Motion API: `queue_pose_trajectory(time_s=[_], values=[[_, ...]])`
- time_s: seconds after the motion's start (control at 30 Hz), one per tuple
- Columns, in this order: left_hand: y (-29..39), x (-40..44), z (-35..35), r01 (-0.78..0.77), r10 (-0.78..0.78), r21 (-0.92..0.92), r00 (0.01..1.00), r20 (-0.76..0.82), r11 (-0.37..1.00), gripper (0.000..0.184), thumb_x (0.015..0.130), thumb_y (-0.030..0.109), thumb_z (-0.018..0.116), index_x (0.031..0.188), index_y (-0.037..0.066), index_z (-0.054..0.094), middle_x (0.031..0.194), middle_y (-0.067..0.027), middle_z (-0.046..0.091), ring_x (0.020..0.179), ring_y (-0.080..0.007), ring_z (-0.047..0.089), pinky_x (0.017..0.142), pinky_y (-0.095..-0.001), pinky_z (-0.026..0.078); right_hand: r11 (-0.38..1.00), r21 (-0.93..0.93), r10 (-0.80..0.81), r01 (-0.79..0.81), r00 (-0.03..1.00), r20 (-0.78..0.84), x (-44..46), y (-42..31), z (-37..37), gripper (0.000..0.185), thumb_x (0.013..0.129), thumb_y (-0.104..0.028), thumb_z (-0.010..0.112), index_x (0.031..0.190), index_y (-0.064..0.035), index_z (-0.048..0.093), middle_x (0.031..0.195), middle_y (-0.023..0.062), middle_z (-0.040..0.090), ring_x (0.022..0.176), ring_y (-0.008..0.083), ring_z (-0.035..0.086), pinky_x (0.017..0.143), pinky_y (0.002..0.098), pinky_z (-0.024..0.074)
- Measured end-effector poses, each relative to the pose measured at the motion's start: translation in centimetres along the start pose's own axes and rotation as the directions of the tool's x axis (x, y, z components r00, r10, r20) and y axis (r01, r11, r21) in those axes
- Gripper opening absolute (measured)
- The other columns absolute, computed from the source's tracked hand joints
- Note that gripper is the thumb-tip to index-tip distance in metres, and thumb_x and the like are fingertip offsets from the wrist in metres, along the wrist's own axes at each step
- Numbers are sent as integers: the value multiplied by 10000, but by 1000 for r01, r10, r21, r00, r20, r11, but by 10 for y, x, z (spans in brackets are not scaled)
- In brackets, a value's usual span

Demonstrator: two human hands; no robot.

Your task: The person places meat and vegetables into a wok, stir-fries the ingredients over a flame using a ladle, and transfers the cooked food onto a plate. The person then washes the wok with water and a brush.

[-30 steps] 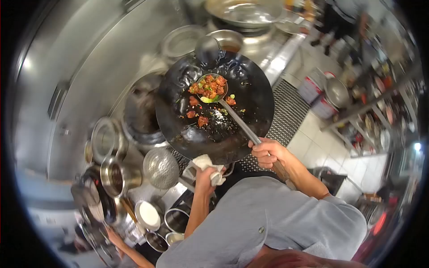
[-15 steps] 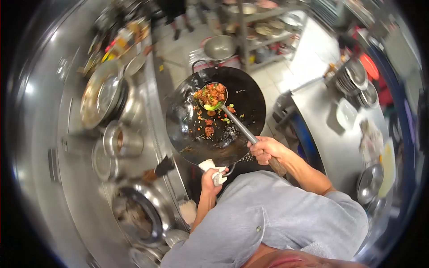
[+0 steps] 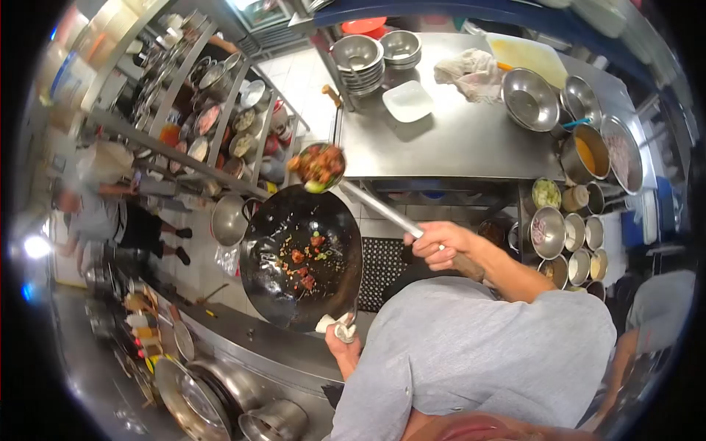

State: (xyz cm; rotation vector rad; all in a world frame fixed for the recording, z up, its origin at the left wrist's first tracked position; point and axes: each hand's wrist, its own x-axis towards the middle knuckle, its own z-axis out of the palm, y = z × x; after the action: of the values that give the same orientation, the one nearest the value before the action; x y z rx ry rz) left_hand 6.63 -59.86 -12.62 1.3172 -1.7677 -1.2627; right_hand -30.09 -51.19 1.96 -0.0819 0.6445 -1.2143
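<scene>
My right hand (image 3: 441, 246) is wrapped round the handle of a long metal ladle (image 3: 382, 208), near its wooden end. The ladle's bowl is heaped with browned food pieces (image 3: 322, 165) and bits of green, held above the far right rim of a black wok (image 3: 272, 228). My left hand (image 3: 344, 345) is closed on a white cloth (image 3: 334, 325) at the wok's near edge; the wok handle beneath is mostly hidden. Several food pieces (image 3: 303, 268) and small chopped bits lie in the wok. On the steel counter beyond the ladle sits a white square dish (image 3: 409, 101).
Stacked metal bowls (image 3: 358, 62), a crumpled cloth (image 3: 468, 73) and a cutting board (image 3: 528, 60) stand on the steel counter (image 3: 448, 158). Ingredient bowls (image 3: 548, 232) sit at right. A shelf rack (image 3: 184, 103) and another person (image 3: 110, 220) are at left, the stove (image 3: 257, 331) lower left.
The view has turned toward the steel counter. The wok has come away from the stove side with my left hand, and the loaded ladle has moved from inside the wok to above its rim.
</scene>
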Motion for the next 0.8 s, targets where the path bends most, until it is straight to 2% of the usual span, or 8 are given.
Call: queue_pose_trajectory(time_s=[0.1, 0.13, 0.37, 0.43, 0.57, 0.63, 0.73, 0.8], values=[[-29, 16, -6, 255, -296, -472, 955, -13, 844, 215, 762, 114, 512, 890, -44, 580, 835, -178, 660, 745, -289, 653, 610, -343, 518, 979, -84, -197, 185, 965, -173, -26, -19, -6, 157, 875, -18, 504, 1028, -35, 474, 590, -50, 375, 368, 27, 337, 339, 242, 289], [-15, 26, -10, 478, -591, -826, 772, 233, 300, 194, 772, 116, 502, 870, -27, 589, 839, -166, 661, 761, -282, 655, 620, -338, 520, 956, -192, -265, 223, 936, -233, -29, -28, -13, 178, 851, -28, 521, 1021, -29, 471, 593, -42, 384, 376, 39, 350, 346, 249, 303], [-38, 14, -12, 408, -460, -721, 877, 139, 560, 189, 817, 137, 494, 878, 3, 611, 833, -110, 662, 717, -235, 635, 592, -310, 497, 475, -863, -676, -169, 559, -481, 6, -78, -119, 298, 790, -83, 530, 1061, 14, 453, 605, 113, 523, 418, 234, 515, 397, 393, 415], [-7, -7, -6, 424, -490, -705, 863, 124, 569, 186, 818, 144, 502, 866, 1, 610, 822, -108, 656, 695, -225, 620, 590, -301, 493, 130, -871, -838, -474, 417, -352, 10, -79, -139, 344, 781, -60, 520, 1083, 84, 442, 799, 313, 621, 724, 444, 638, 684, 493, 512], [-5, -17, -2, 439, -580, -747, 810, 88, 500, 200, 835, 175, 498, 851, 10, 609, 743, -74, 614, 621, -194, 577, 525, -296, 448, 183, -848, -836, -498, 375, -401, 19, -78, -145, 383, 794, -70, 493, 1133, 99, 436, 901, 373, 603, 893, 511, 596, 831, 523, 465], [-31, -26, -4, -69, 64, -32, 990, -128, 997, 192, 845, 204, 489, 835, 38, 584, 699, -58, 578, 582, -183, 544, 497, -299, 423, 181, -852, -831, -492, 387, -400, 14, -78, -147, 390, 792, -70, 491, 1143, 91, 435, 906, 375, 601, 900, 513, 593, 832, 526, 461], [5, -32, -2, 387, -560, -780, 826, 57, 492, 105, 844, 143, 505, 803, 55, 544, 699, -46, 553, 586, -160, 535, 502, -284, 421, 156, -855, -830, -496, 403, -385, -1, -81, -131, 400, 789, -70, 489, 1157, 76, 434, 901, 373, 601, 907, 518, 584, 833, 537, 450], [5, -32, -4, 389, -563, -783, 824, 62, 484, 65, 839, 93, 501, 796, 56, 533, 713, -46, 552, 594, -150, 537, 508, -276, 423, 144, -857, -835, -494, 404, -373, -2, -77, -135, 403, 787, -69, 488, 1162, 69, 434, 892, 369, 602, 908, 522, 578, 831, 544, 443]])
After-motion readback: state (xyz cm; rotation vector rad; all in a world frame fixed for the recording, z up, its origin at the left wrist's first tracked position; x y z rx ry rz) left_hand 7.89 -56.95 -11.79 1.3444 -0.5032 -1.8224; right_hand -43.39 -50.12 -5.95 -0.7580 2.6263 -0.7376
